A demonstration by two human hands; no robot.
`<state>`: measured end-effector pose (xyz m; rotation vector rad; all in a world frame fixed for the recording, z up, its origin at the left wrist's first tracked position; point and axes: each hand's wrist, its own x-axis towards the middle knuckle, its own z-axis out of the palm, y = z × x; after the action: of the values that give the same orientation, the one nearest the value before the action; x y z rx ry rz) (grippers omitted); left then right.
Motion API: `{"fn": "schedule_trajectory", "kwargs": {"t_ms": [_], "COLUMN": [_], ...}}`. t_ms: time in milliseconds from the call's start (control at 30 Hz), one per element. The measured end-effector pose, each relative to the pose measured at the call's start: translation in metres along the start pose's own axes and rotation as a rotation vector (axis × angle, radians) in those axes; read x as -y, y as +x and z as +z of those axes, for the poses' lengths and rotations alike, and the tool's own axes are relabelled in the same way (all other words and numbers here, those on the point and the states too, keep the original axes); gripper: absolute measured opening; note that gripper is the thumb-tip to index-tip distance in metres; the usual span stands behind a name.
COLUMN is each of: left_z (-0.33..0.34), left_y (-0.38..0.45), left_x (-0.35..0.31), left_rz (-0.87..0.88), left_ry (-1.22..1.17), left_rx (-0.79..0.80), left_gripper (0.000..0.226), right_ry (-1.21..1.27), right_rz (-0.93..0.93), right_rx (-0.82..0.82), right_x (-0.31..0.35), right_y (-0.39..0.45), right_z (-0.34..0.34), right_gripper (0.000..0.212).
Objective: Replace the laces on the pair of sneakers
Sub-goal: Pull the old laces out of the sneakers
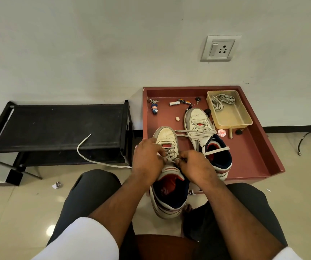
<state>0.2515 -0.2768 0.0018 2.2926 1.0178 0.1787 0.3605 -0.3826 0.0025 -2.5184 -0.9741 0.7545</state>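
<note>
Lace (170, 160) seemingly between both hands' fingers (179, 160)

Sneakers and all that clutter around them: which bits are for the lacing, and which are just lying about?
For the lacing:
near sneaker
far sneaker
loose lace end
spare laces in tub
left hand, right hand

Lying about:
doll keyring
red badge
black rack

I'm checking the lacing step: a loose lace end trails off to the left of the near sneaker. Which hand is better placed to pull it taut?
Probably the left hand. The loose lace runs out from under it, while the right hand pinches the laces on the near sneaker.
</note>
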Motion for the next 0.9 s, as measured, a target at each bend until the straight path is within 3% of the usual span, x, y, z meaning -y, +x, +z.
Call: {"fn": "schedule_trajectory", "kwargs": {"t_ms": [100,167,300,367,467,567,633,733,900], "left_z": [-0.02,-0.037,-0.053,-0.048,-0.035,-0.025,-0.016,-0.007,-0.002], "left_y": [0.001,0.005,0.015,0.02,0.017,0.01,0.006,0.004,0.0], "left_x": [0.005,0.011,0.03,0.036,0.028,0.011,0.006,0.0,-0.008], "left_rz": [-0.282,-0.422,-0.738,-0.776,-0.52,-0.118,0.022,0.059,0.07], "left_ry": [-0.509,-0.757,-1.103,-1.158,-0.9,-0.48,-0.167,0.153,0.301], "left_rx": [-0.064,-0.196,-0.567,-0.613,-0.359,0.056,0.203,0.209,0.148], "left_gripper": [0.009,0.006,0.013,0.017,0.036,0.023,0.022,0.03,0.024], "right_ry": [0.009,0.003,0.008,0.006,-0.017,-0.031,-0.037,-0.043,-0.047], "right_rz": [-0.009,-0.006,-0.01,-0.012,-0.012,-0.01,-0.011,-0.01,-0.017], "right_rx": [0.009,0.008,0.014,0.015,0.022,0.018,0.014,0.014,0.007], "right_x": [0.001,0.001,0.001,0.001,0.001,0.0,0.0,0.0,0.001], "right_y": [0.001,0.001,0.001,0.002,0.003,0.003,0.003,0.004,0.004], "right_z": [0.0,0.0,0.001,0.001,0.001,0.001,0.002,0.002,0.002], "right_gripper": [0.019,0.019,0.018,0.018,0.018,0.018,0.018,0.018,0.019]}}
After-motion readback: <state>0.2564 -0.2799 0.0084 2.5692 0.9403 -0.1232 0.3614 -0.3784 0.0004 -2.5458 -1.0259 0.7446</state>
